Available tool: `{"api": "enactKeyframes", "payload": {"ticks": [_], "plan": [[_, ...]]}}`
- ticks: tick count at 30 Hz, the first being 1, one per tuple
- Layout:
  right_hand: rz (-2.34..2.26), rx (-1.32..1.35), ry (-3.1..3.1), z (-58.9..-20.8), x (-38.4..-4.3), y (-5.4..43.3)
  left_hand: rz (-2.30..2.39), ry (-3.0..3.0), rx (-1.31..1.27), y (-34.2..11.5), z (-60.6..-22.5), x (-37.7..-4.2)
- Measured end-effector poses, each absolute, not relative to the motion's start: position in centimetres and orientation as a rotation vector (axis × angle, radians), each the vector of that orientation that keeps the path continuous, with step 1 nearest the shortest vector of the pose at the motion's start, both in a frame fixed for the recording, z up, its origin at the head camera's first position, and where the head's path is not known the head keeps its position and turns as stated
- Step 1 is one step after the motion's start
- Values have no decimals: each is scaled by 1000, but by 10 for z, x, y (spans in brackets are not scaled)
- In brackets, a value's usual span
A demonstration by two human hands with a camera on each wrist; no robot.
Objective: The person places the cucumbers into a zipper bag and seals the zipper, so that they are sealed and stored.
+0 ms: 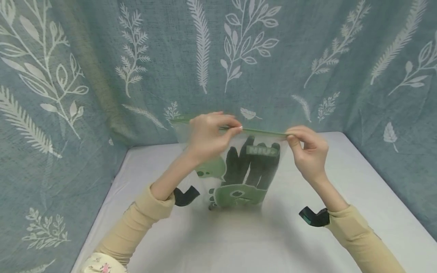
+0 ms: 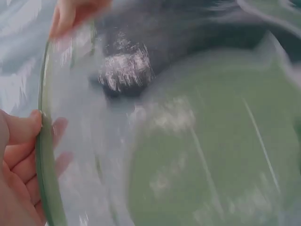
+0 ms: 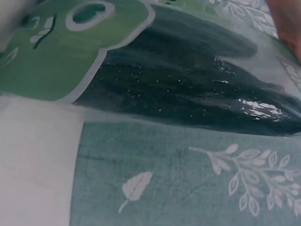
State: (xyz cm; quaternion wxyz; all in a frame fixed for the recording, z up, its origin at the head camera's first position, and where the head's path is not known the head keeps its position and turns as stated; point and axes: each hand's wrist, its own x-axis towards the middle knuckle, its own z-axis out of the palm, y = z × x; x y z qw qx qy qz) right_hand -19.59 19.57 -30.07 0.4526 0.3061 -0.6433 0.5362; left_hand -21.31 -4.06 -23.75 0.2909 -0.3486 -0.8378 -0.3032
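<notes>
A clear zip bag point(image 1: 235, 195) with green cartoon prints hangs upright over the white table, its green zip strip point(image 1: 264, 132) along the top. Inside is a dark glove point(image 1: 252, 167), fingers pointing up, with a lettered patch near the fingertips. My left hand point(image 1: 209, 138) pinches the zip strip near its middle between thumb and forefinger. At the strip's right end, my right hand point(image 1: 308, 153) grips the corner with thumb and curled fingers. The left wrist view shows the left hand point(image 2: 19, 165) along the green edge. In the right wrist view, the glove point(image 3: 188, 94) shows dark through shiny plastic.
A white-covered table point(image 1: 150, 242) lies beneath the bag. Blue-green curtains point(image 1: 164, 68) with white leaf patterns rise behind it and along both sides. Black wrist mounts point(image 1: 186, 196) stick out from both sleeves.
</notes>
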Motion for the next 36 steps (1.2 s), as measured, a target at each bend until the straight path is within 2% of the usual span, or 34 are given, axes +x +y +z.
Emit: {"api": "enactKeyframes", "payload": {"ticks": [7,23,32,36], "plan": [[1393,702,-1612,-304,-193,205,-846,-2242,-825,-89,-239,-224],[1498,680,-1643,-308,-191,213,-820,-2321,-582,-144,-238,-216],[2276,854,-1564,-314,-189,212,-1235,-2374,-561,-145,-253,-215],[2441,908,-1533,-317,-187,211,-1364,-2350,-641,-145,-255,-216]]}}
